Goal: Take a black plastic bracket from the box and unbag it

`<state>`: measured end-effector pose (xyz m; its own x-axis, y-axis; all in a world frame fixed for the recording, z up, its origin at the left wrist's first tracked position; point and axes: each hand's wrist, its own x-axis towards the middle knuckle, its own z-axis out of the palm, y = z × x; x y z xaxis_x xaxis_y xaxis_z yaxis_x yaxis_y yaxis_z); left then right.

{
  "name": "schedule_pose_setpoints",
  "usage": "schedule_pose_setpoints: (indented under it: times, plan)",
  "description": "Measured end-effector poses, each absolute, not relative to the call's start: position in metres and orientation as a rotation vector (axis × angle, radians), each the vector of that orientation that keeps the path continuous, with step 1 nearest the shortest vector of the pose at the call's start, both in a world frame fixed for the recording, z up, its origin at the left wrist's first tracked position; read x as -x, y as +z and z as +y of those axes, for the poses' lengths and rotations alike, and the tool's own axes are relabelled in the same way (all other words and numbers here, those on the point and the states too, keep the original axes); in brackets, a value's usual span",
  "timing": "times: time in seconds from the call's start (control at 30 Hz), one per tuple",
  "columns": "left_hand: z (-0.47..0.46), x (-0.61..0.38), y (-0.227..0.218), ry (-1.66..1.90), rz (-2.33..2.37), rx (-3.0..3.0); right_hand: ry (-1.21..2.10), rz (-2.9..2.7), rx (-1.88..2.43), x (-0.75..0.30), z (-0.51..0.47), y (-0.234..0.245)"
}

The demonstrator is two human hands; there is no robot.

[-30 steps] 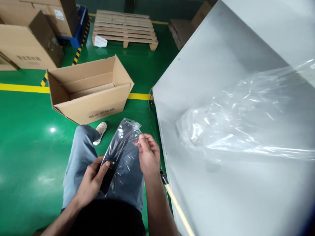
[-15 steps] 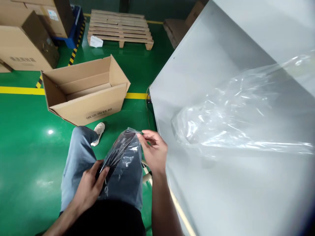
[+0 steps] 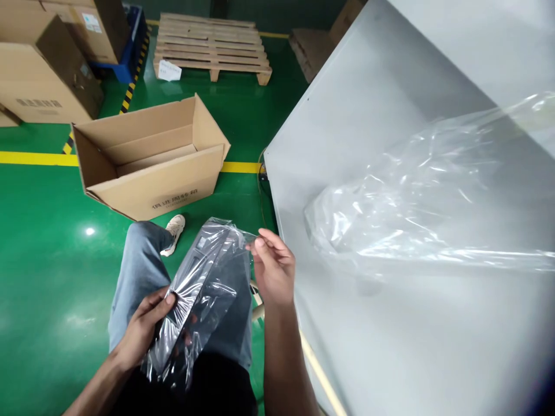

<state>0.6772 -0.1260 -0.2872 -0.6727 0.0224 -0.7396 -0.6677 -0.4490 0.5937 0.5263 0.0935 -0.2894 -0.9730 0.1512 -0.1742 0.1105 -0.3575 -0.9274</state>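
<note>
Over my lap lies a long dark part [image 3: 193,271] inside a clear plastic bag [image 3: 219,289]. My left hand [image 3: 150,318] is closed around its lower left side, thumb on top and fingertips showing through the film beneath. At the bag's upper right corner, my right hand [image 3: 274,263] pinches the loose, stretched film between thumb and fingers. What kind of part is in the bag I cannot make out. To the right, a heap of clear plastic bags [image 3: 390,214] lies on the grey tabletop [image 3: 411,335], apart from my hands.
An open cardboard box [image 3: 160,185] stands on the green floor ahead of my knees. Farther back are a wooden pallet [image 3: 212,49], more cartons [image 3: 39,81] and a blue pallet [image 3: 130,52]. The table's edge runs close by my right arm.
The bagged part has been turned so its broad face shows more, and its lower end has come into view. My right hand has moved slightly, pulling the film corner outward.
</note>
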Motion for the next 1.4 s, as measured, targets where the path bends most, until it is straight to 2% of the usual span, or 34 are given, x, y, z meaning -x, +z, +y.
schedule_pose_setpoints:
  times: [0.33, 0.53, 0.67, 0.77, 0.97, 1.1, 1.2, 1.4]
  plan:
    - [-0.127, -0.675, -0.291, 2.137, 0.938, 0.833, 2.860, -1.441, 0.434, -0.523, 0.093, -0.284]
    - [-0.130, -0.670, -0.295, 2.175, 1.189, 1.040, 2.614, -1.717, 0.525, -0.532, 0.094, -0.283]
    - [-0.128, -0.669, -0.303, 2.160, 1.233, 1.043, 2.611, -2.122, 0.487, -0.552, 0.072, -0.283]
    - [-0.125, -0.669, -0.313, 2.148, 1.324, 1.048, 2.599, -2.091, 0.471, -0.564, 0.057, -0.279]
    - [-0.110, -0.651, -0.308, 2.229, 1.687, 0.550, 2.482, -2.241, 0.265, -0.572, 0.051, -0.255]
    - [-0.092, -0.634, -0.296, 2.189, 1.987, 0.532, 2.366, -2.329, 0.218, -0.571, 0.058, -0.246]
    - [-0.087, -0.630, -0.294, 2.220, 1.908, 0.540, 2.293, -2.369, 0.242, -0.566, 0.066, -0.245]
    - [-0.094, -0.632, -0.283, 2.255, 1.631, 0.524, 2.396, -2.333, 0.290, -0.557, 0.074, -0.250]
